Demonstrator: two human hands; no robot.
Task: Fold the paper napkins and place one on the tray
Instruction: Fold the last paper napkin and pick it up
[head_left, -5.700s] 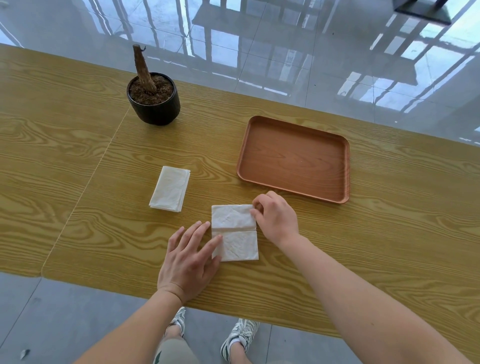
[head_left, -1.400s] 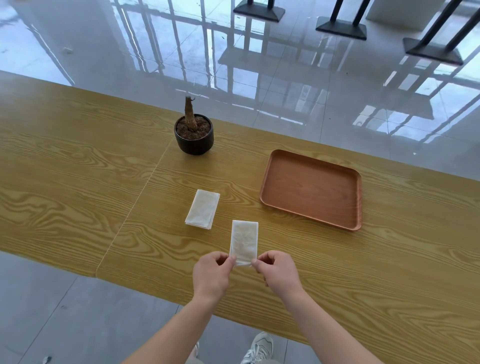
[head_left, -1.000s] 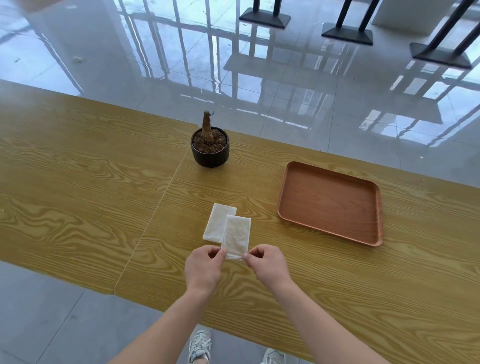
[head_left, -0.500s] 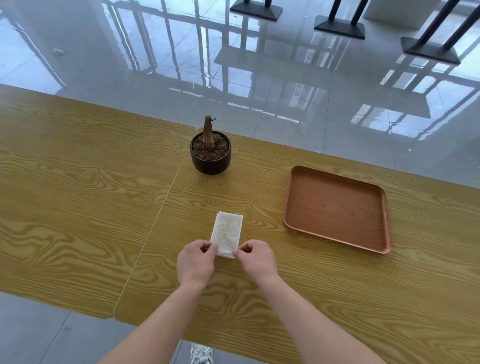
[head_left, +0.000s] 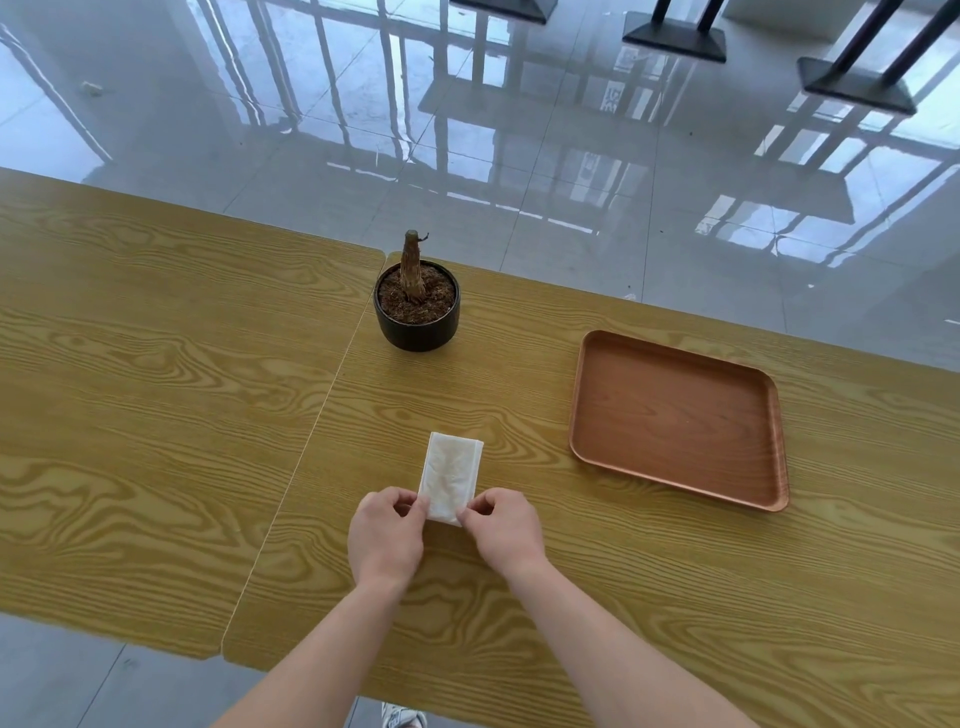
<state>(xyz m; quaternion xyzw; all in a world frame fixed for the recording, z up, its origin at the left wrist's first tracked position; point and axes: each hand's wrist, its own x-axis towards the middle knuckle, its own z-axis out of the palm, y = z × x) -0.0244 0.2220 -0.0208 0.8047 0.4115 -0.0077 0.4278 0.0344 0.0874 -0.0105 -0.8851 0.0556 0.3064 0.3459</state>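
The folded white paper napkin (head_left: 451, 475) lies flat on the yellow wood-grain counter (head_left: 156, 415), its long side running away from me. My left grip (head_left: 387, 535) pinches its near left corner between thumb and forefinger. My right grip (head_left: 506, 535) pinches the near right corner the same way. A thin second edge shows along the napkin's right side. The brown rectangular wooden tray (head_left: 675, 421) sits well apart to the right of my right grip, not touching the napkin. Beyond both grips stands a round black pot (head_left: 417, 325) of soil with a cut stump (head_left: 411, 270).
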